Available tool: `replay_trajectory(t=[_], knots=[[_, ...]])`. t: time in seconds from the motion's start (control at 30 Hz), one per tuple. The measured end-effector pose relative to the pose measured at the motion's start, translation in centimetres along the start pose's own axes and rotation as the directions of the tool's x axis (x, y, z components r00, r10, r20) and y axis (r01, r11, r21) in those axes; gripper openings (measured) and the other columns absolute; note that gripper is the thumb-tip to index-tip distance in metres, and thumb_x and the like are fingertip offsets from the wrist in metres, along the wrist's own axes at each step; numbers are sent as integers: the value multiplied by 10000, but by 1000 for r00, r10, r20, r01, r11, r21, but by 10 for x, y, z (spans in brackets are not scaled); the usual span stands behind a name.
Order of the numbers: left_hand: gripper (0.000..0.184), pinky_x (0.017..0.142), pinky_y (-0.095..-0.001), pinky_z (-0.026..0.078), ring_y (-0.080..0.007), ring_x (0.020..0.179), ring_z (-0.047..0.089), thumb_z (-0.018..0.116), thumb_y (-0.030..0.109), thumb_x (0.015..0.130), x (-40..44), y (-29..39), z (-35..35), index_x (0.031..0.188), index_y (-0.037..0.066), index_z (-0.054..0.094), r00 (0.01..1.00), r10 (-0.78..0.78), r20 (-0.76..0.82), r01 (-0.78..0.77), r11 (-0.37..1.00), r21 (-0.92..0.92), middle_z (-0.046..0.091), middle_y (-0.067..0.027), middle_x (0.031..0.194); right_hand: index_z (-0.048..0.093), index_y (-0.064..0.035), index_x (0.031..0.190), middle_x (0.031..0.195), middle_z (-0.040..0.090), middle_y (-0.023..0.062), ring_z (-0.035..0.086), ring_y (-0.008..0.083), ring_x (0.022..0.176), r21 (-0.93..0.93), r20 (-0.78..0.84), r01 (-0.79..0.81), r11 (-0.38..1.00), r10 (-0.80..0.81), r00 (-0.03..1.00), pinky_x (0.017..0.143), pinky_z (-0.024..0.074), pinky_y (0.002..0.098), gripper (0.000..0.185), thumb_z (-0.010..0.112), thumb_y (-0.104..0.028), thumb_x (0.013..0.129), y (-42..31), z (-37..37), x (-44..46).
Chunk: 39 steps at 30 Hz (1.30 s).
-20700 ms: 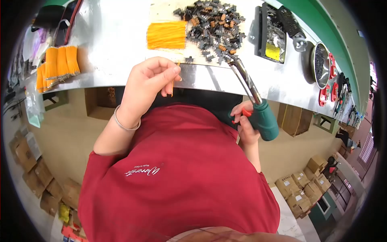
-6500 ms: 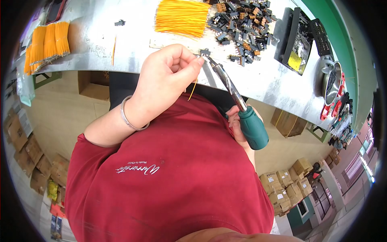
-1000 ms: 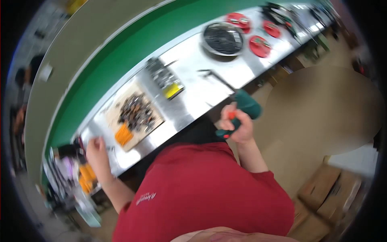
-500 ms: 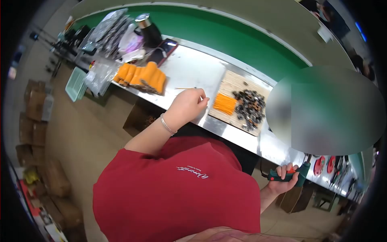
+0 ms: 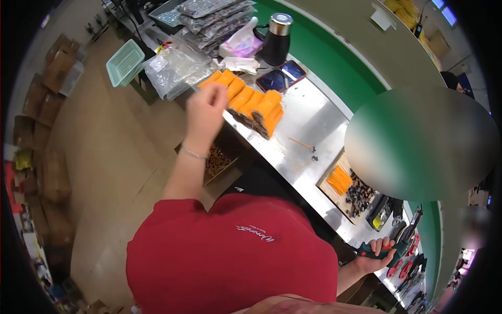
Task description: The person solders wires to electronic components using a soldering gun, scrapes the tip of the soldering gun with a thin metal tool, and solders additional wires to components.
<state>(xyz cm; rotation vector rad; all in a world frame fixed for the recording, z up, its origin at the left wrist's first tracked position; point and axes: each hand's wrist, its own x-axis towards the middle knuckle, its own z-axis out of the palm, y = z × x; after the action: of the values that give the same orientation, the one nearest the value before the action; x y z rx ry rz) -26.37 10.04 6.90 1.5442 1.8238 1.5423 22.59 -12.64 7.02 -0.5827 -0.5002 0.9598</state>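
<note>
My left hand (image 5: pixel 207 112), slightly blurred, is at the near edge of the bench beside bundled orange wires (image 5: pixel 243 97). Its fingers are curled together; whatever may be between them cannot be made out. My right hand (image 5: pixel 377 254) is wrapped around the handle of a green pistol-grip power tool (image 5: pixel 400 251) with a red trigger, its slim front pointing up and away. Between the hands, a wooden board (image 5: pixel 327 180) carries a row of orange wires (image 5: pixel 340 180) and a heap of small black parts (image 5: pixel 361 196). Thin wires with small dark ends (image 5: pixel 303 144) lie on the metal bench.
Behind the bundles are phones (image 5: pixel 280 77), a black flask (image 5: pixel 275 42), a tissue pack (image 5: pixel 243 42) and stacked plastic bags (image 5: pixel 212 21). A pale green basket (image 5: pixel 125 63) stands at the left. Red-handled tools (image 5: pixel 402 269) lie at the right. A box (image 5: pixel 222 159) sits below the bench.
My left hand has moved left from beside the board to the orange bundles. The view has turned left. The green tool stays in my right hand.
</note>
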Motion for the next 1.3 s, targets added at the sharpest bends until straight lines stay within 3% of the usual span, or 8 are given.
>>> replay_trajectory(t=[0.2, 0.23, 0.27, 0.3, 0.5, 1.07, 1.13, 1.3], knots=[[489, 912, -472, 405, -328, 983, 547, 709, 349, 812, 78, -176, -87, 1113, -10, 567, 783, 313, -538, 260, 621, 739, 604, -213, 1005, 496, -50, 1018, 850, 466, 40, 361, 70, 536, 71, -61, -33, 997, 38, 997, 515, 334, 225, 211, 521, -255, 975, 15, 0, 18], [432, 839, -445, 456, -296, 938, 581, 687, 309, 844, 83, -186, -99, 1107, -13, 568, 758, -387, -525, 542, 822, 177, 616, -189, 1007, 495, -46, 1007, 851, 467, 40, 364, 71, 540, 101, -72, -42, 994, 50, 996, 516, 336, 223, 213, 530, -253, 971, 18, 3, 21], [375, 765, -418, 507, -265, 893, 615, 665, 270, 876, 87, -196, -106, 1100, -16, 569, 523, -850, -61, 787, 508, -350, 628, -166, 1010, 495, -46, 1007, 851, 467, 40, 364, 71, 540, 102, -68, -45, 994, 52, 996, 516, 336, 223, 213, 530, -253, 971, 21, 6, 23], [375, 765, -418, 507, -265, 893, 615, 665, 270, 876, 88, -213, -106, 1100, -16, 569, 523, -850, -62, 786, 509, -352, 628, -166, 1010, 496, -44, 1003, 852, 469, 42, 368, 71, 542, 122, -82, -54, 991, 65, 995, 515, 335, 222, 213, 533, -251, 969, 23, 8, 26], [179, 694, -320, 583, -204, 838, 656, 556, 62, 914, 94, -233, -104, 1069, -25, 575, 819, -552, -157, 361, 708, -606, 648, -114, 1002, 479, -37, 989, 851, 468, 47, 395, 84, 561, 122, -104, -56, 991, 69, 992, 526, 352, 224, 200, 545, -224, 959, 23, 10, 27], [575, 716, -393, 530, -264, 833, 641, 670, 370, 855, 92, -244, -77, 1235, -20, 485, 766, -639, -66, 583, 735, -345, 617, -137, 1052, 477, -25, 1007, 864, 475, 55, 410, 95, 564, 7, -117, 9, 1000, -8, 993, 527, 375, 225, 205, 540, -216, 964, 15, 14, 24], [668, 817, -475, 489, -348, 965, 600, 664, 434, 852, 100, -256, -80, 1275, -39, 455, 725, -371, -581, 607, 743, 283, 591, -200, 1104, 476, -27, 1007, 863, 475, 52, 410, 93, 563, -19, -128, 17, 1000, -19, 992, 528, 377, 222, 203, 537, -216, 965, 12, 15, 25], [601, 983, -500, 359, -401, 1136, 497, 601, 380, 900, 134, -172, -85, 1288, -56, 455, 762, 300, -574, 322, 594, 737, 551, -264, 1169, 474, -32, 1004, 870, 476, 52, 404, 88, 572, -12, -123, -14, 1000, 12, 992, 534, 386, 219, 204, 537, -221, 966, 5, 16, 29]])
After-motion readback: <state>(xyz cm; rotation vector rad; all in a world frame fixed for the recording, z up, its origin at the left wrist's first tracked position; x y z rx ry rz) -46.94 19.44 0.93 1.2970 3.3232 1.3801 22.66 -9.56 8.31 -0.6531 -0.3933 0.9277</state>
